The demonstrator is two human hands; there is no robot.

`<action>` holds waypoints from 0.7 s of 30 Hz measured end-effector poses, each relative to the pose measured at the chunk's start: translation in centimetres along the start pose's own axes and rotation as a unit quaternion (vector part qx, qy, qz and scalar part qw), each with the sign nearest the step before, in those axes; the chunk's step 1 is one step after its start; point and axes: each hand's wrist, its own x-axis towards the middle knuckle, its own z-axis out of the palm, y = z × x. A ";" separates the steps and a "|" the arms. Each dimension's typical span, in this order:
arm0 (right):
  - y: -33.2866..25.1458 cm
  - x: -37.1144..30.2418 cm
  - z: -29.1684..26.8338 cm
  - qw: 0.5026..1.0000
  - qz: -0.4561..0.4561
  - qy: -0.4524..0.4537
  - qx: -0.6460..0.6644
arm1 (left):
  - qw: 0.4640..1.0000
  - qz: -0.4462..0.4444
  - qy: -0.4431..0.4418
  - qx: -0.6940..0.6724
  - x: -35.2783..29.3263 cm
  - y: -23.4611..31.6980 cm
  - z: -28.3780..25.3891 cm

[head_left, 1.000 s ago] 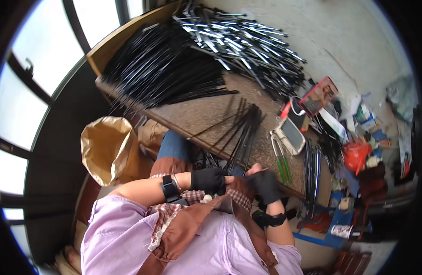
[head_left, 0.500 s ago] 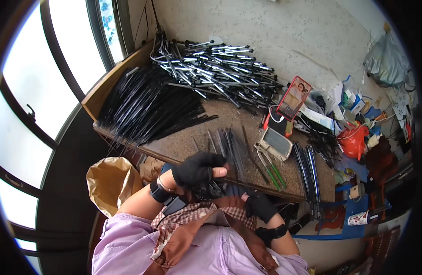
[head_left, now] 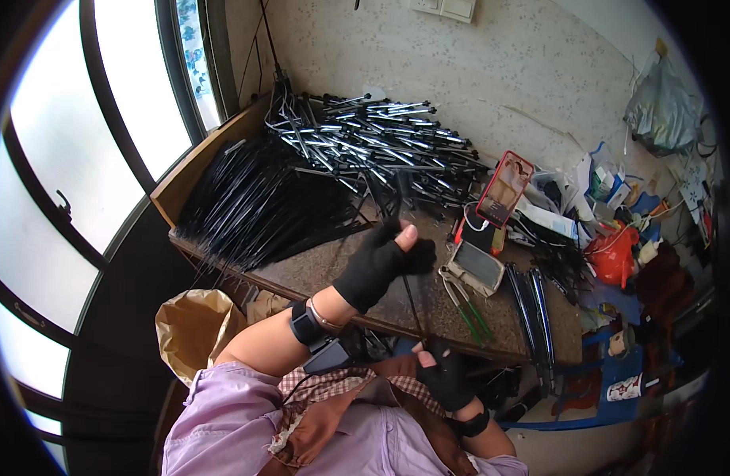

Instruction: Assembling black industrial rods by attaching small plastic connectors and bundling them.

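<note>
My left hand (head_left: 377, 266), in a black fingerless glove, is closed over the middle of the table with the thumb up. A few thin black strips (head_left: 390, 208) stick up out of its fist, their tips blurred by motion. One dark thin strip (head_left: 415, 305) runs down from it toward my right hand (head_left: 446, 377). That hand, also gloved, is closed low by the table's front edge, its thumb and fingertips at the strip's lower end. A broad pile of black strips (head_left: 262, 206) lies at the left. Behind it is a heap of silver-and-black rods (head_left: 381, 139).
Green-handled pliers (head_left: 469, 309) lie beside a pale-framed device (head_left: 476, 267). A red-edged phone (head_left: 505, 189) stands behind them. Several long dark rods (head_left: 531, 317) lie at the table's right end. A brown paper bag (head_left: 198, 329) stands at the left, and a red plastic bag (head_left: 615, 254) lies among clutter.
My left hand has moved up and away over the table, with strips rising from its fist. My right hand has shifted slightly down. The view has tilted up a little.
</note>
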 end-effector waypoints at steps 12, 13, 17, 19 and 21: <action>1.4 7.7 -3.4 0.990 0.020 0.014 0.141 | 0.954 -0.155 -0.217 0.141 -2.4 0.4 -1.9; 0.6 9.6 -3.5 0.983 0.005 0.055 0.178 | 0.919 -0.151 -0.303 0.204 -3.2 -0.3 -1.5; -2.1 12.3 -4.2 0.980 0.000 0.074 0.185 | 0.793 -0.007 -0.503 0.342 -4.2 -5.2 -3.5; -2.9 12.9 -4.3 0.995 0.039 -0.068 0.069 | 0.780 0.112 -0.453 0.417 -4.2 -7.2 -4.9; -1.0 14.5 -4.1 0.996 0.027 -0.024 0.080 | 0.771 0.162 -0.426 0.445 -4.3 -8.6 -5.8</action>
